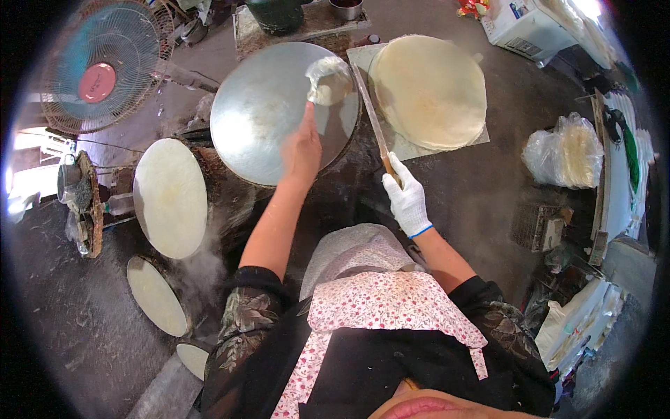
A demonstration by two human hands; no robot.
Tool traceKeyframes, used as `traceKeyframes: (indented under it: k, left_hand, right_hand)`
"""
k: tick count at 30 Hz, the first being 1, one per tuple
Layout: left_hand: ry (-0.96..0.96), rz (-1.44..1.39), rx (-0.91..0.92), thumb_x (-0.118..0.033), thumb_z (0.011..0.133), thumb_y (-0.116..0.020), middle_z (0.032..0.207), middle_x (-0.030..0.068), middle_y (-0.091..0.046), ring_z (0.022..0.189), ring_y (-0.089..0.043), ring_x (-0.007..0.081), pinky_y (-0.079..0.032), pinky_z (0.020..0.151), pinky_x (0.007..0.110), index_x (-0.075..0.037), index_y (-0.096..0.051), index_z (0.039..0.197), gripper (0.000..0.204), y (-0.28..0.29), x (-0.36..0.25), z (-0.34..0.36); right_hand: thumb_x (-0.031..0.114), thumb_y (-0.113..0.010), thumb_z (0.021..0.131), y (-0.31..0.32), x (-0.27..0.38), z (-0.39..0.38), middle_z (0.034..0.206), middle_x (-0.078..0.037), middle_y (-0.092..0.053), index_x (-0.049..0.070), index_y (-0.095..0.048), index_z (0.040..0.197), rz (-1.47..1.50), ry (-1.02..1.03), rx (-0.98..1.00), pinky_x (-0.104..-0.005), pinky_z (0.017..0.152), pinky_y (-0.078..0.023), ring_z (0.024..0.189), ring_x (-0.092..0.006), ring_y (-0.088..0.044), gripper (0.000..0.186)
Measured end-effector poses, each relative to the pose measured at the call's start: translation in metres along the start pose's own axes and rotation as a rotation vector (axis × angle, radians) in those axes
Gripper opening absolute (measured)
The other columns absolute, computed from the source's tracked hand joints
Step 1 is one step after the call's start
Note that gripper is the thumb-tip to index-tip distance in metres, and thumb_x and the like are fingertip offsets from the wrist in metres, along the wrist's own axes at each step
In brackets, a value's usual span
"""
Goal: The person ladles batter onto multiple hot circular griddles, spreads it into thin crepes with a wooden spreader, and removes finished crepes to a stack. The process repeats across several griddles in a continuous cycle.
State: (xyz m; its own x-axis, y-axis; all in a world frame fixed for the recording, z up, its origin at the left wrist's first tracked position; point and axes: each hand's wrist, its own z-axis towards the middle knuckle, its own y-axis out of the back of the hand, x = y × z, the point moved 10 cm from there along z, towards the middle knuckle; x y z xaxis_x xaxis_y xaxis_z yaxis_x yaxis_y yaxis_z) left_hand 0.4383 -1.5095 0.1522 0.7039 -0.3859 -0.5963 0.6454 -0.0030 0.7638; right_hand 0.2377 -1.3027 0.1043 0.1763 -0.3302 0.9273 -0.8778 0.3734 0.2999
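My bare left hand (301, 150), blurred, reaches over a round metal griddle (244, 122). Its upper fingers point to a glossy whitish lump (324, 73) near the griddle's upper right; how it grips this is unclear. My white-gloved right hand (405, 195) is closed on the wooden handle of a long, flat blade (370, 108), which slants up along the griddle's right side. To the right of the blade, a stack of thin pale round sheets (429, 91) lies on a square board (474, 143).
A fan (98, 80) stands upper left. Several pale discs (169, 197) line the left side. A dark bucket (272, 14) and metal pot (345, 10) are at the back. Bagged sheets (562, 150), a white box (520, 31) and a wire crate (534, 227) sit at the right.
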Motion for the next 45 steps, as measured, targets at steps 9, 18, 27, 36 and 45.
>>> traceKeyframes:
  k: [9, 18, 27, 36, 45]
  left_hand:
    - [0.201, -0.011, -0.097, -0.015, 0.106, -0.052, 0.078, 0.0203, -0.070, 0.061, -0.065, 0.0301, -0.052, 0.059, 0.048, -0.014, -0.053, 0.158, 0.052, 0.053, 0.139, 0.069]
    - [0.577, -0.675, -0.128, -0.016, 0.114, -0.045, 0.064, -0.0023, -0.049, 0.046, -0.043, 0.0057, -0.035, 0.041, 0.026, -0.007, -0.043, 0.163, 0.050, 0.157, 0.111, -0.094]
    - [0.605, -0.753, -0.017, -0.013, 0.114, -0.045, 0.062, -0.0022, -0.048, 0.044, -0.041, 0.0048, -0.035, 0.039, 0.023, -0.004, -0.044, 0.162, 0.049, 0.179, 0.068, -0.166]
    - [0.522, -0.837, -0.012, -0.010, 0.114, -0.045, 0.067, -0.0019, -0.052, 0.046, -0.043, 0.0040, -0.038, 0.042, 0.022, -0.005, -0.043, 0.163, 0.049, 0.198, 0.061, -0.186]
    - [0.488, -0.811, 0.000, -0.009, 0.114, -0.047, 0.065, -0.0015, -0.052, 0.047, -0.043, 0.0035, -0.037, 0.042, 0.022, -0.005, -0.043, 0.163, 0.049, 0.208, 0.059, -0.197]
  right_hand:
    - [0.026, -0.064, 0.104, -0.081, 0.051, 0.002, 0.128, -0.023, -0.071, 0.015, -0.055, 0.155, -0.283, -0.040, -0.092, -0.0432, 0.093, -0.057, 0.111, -0.0396, -0.073, 0.053]
    - [0.036, -0.065, 0.101, -0.063, 0.078, 0.022, 0.121, -0.015, -0.076, 0.030, -0.062, 0.148, -0.479, -0.070, -0.213, -0.0444, 0.086, -0.060, 0.099, -0.0346, -0.076, 0.048]
    - [0.039, -0.062, 0.099, -0.094, 0.076, 0.051, 0.105, -0.016, -0.077, 0.032, -0.060, 0.149, -0.632, -0.043, -0.223, -0.0495, 0.079, -0.058, 0.087, -0.0392, -0.074, 0.050]
    - [0.037, -0.059, 0.100, -0.117, 0.106, 0.057, 0.103, -0.019, -0.076, 0.024, -0.063, 0.146, -0.577, 0.170, -0.132, -0.0508, 0.079, -0.057, 0.089, -0.0392, -0.074, 0.048]
    - [0.034, -0.057, 0.100, -0.135, 0.126, 0.066, 0.086, -0.019, -0.075, 0.024, -0.065, 0.143, -0.596, 0.294, -0.088, -0.0554, 0.074, -0.056, 0.079, -0.0416, -0.073, 0.044]
